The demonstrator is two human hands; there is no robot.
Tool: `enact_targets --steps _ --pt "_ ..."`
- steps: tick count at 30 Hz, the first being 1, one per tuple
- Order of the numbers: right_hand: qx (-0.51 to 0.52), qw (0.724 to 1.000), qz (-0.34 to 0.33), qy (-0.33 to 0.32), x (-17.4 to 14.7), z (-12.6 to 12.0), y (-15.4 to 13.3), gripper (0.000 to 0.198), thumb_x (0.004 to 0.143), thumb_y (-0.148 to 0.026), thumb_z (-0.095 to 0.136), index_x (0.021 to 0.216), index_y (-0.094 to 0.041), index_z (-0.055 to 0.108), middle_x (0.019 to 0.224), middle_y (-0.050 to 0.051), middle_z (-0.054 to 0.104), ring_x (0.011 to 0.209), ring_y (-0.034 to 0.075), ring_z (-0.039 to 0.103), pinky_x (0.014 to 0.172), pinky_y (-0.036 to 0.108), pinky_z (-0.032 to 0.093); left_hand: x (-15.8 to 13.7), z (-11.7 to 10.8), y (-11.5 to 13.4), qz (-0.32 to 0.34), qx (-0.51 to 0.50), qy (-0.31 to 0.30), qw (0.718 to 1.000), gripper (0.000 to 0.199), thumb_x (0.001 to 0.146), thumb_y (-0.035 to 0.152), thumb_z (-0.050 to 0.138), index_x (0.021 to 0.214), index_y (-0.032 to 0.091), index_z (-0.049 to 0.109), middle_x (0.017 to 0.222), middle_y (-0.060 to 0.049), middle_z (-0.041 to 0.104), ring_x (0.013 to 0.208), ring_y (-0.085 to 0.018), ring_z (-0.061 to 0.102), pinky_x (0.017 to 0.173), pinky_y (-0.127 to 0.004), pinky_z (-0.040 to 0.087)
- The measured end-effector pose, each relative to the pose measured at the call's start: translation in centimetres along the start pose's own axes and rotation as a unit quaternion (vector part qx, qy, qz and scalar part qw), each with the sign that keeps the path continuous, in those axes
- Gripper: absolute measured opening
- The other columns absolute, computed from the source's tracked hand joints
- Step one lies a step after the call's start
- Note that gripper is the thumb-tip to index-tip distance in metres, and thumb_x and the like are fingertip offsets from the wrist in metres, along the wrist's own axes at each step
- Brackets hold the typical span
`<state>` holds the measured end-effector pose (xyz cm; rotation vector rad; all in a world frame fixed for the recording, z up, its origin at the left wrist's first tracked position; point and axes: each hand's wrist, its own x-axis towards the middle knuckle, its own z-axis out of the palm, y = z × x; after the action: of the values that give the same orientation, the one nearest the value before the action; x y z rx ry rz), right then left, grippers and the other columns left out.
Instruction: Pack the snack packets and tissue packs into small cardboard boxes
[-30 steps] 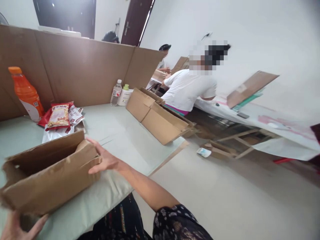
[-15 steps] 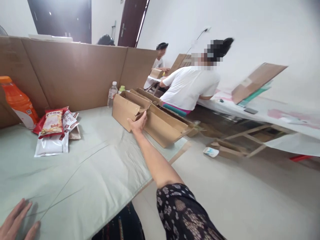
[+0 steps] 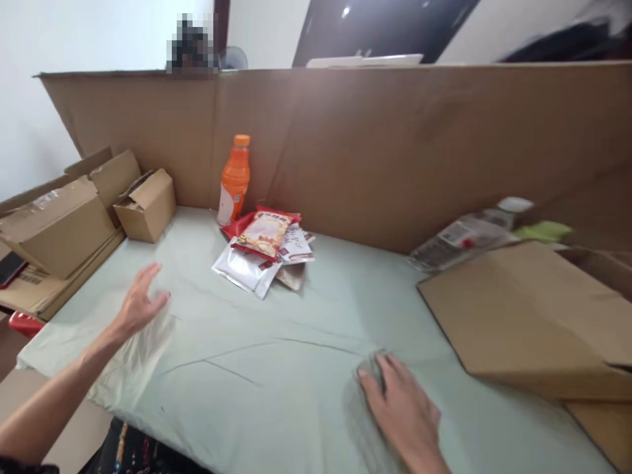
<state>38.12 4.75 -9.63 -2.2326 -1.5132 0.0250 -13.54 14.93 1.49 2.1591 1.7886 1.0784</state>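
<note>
Pale-green cloth-covered desk (image 3: 306, 408): brown rectangular cardboard boxes (image 3: 148, 214) are already flanking it, flat red-and-silver glossy packets (image 3: 264, 234) lying loose; left hand (image 3: 137, 304) and right hand (image 3: 405, 408) holding nothing, fingers apart.

A pale green, creased cloth covers the table (image 3: 276, 408), on which an orange bottle (image 3: 236, 181) stands upright. Just in front and to the right of that bottle lies a pile of snack packets (image 3: 264, 237); a small cardboard box (image 3: 148, 210) sits left of it. Well to its right are a clear bottle (image 3: 459, 242) and larger cardboard boxes (image 3: 518, 316).
</note>
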Motion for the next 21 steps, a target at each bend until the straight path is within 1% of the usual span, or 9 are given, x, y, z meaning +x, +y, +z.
enact_targets --steps 2,4,6,10,12,14,17,19,21 --pt "-0.028 0.999 -0.031 -0.016 -1.0 0.7 -1.0 0.07 0.094 -0.057 0.025 0.131 -0.014 0.065 0.146 0.024 0.062 0.137 0.041 0.058 0.11 0.058 0.048 4.2 -1.3 -1.8 -0.04 0.006 0.069 0.997 0.075 0.085 0.042 0.069 0.151 0.013 0.046 0.155 -0.023 0.052 0.146 -0.037 0.05 0.121 -0.059 0.042" --pt "-0.039 0.998 -0.038 -0.015 -1.5 1.0 -1.4 0.07 0.095 -0.057 0.023 0.132 -0.016 0.066 0.147 0.021 0.062 0.138 0.039 0.058 0.112 0.057 0.048 8.7 -2.4 -3.4 -0.074 0.015 0.13 0.989 0.088 0.082 0.036 0.076 0.155 0.008 0.037 0.163 -0.029 0.039 0.155 -0.041 0.035 0.127 -0.063 0.03" --pt "-0.047 0.998 -0.04 -0.008 -1.4 1.2 -1.3 0.07 0.096 -0.058 0.022 0.132 -0.018 0.066 0.146 0.02 0.063 0.136 0.039 0.059 0.111 0.057 0.048 12.9 -3.0 -4.5 -0.099 0.019 0.165 0.981 0.092 0.079 0.035 0.08 0.155 0.006 0.036 0.169 -0.028 0.028 0.158 -0.044 0.024 0.13 -0.063 0.019" --pt "-0.059 0.998 -0.034 -0.01 -1.0 1.4 -0.7 0.068 0.096 -0.058 0.022 0.131 -0.02 0.067 0.145 0.019 0.064 0.133 0.04 0.061 0.109 0.06 0.049 19.1 -2.3 -5.5 -0.142 0.004 0.178 0.974 0.061 0.097 0.052 0.058 0.134 0.004 0.058 0.173 -0.015 0.019 0.157 -0.048 0.019 0.123 -0.065 0.019" --pt "-0.062 0.997 -0.032 -0.015 -0.9 1.4 -0.5 0.069 0.096 -0.059 0.022 0.13 -0.02 0.068 0.145 0.019 0.064 0.133 0.04 0.061 0.108 0.06 0.05 21.0 -1.3 -5.6 -0.167 -0.011 0.186 0.968 0.051 0.095 0.052 0.066 0.117 0.006 0.065 0.173 -0.016 0.019 0.157 -0.051 0.017 0.122 -0.072 0.022" --pt "-0.061 0.997 -0.033 -0.019 -0.9 1.4 -0.5 0.07 0.096 -0.058 0.023 0.13 -0.019 0.068 0.145 0.019 0.064 0.134 0.039 0.061 0.108 0.058 0.05 21.8 -0.5 -5.4 -0.184 -0.028 0.2 0.962 0.039 0.09 0.044 0.077 0.105 0.01 0.067 0.173 -0.015 0.021 0.159 -0.051 0.014 0.122 -0.077 0.023" --pt "-0.057 0.998 -0.034 -0.017 -0.9 1.4 -0.7 0.07 0.095 -0.058 0.023 0.131 -0.018 0.069 0.146 0.019 0.064 0.134 0.039 0.061 0.107 0.058 0.05 20.6 -0.7 -4.4 -0.174 -0.054 0.205 0.961 0.027 0.087 0.036 0.079 0.094 0.013 0.066 0.172 -0.01 0.023 0.159 -0.049 0.016 0.128 -0.071 0.021" --pt "-0.051 0.998 -0.033 -0.012 -0.9 1.3 -1.0 0.071 0.095 -0.057 0.024 0.131 -0.017 0.069 0.147 0.02 0.063 0.135 0.038 0.06 0.108 0.057 0.05 17.8 -1.9 -3.5 -0.153 -0.073 0.198 0.965 0.023 0.084 0.032 0.078 0.087 0.014 0.065 0.173 -0.01 0.024 0.159 -0.045 0.022 0.131 -0.066 0.019" --pt "-0.041 0.999 -0.029 -0.008 -0.9 1.3 -1.3 0.071 0.095 -0.057 0.024 0.131 -0.016 0.07 0.147 0.019 0.063 0.136 0.037 0.06 0.109 0.057 0.049 13.8 -3.7 -2.6 -0.128 -0.096 0.184 0.97 0.019 0.08 0.031 0.077 0.082 0.016 0.066 0.172 -0.009 0.028 0.156 -0.042 0.03 0.132 -0.062 0.021"
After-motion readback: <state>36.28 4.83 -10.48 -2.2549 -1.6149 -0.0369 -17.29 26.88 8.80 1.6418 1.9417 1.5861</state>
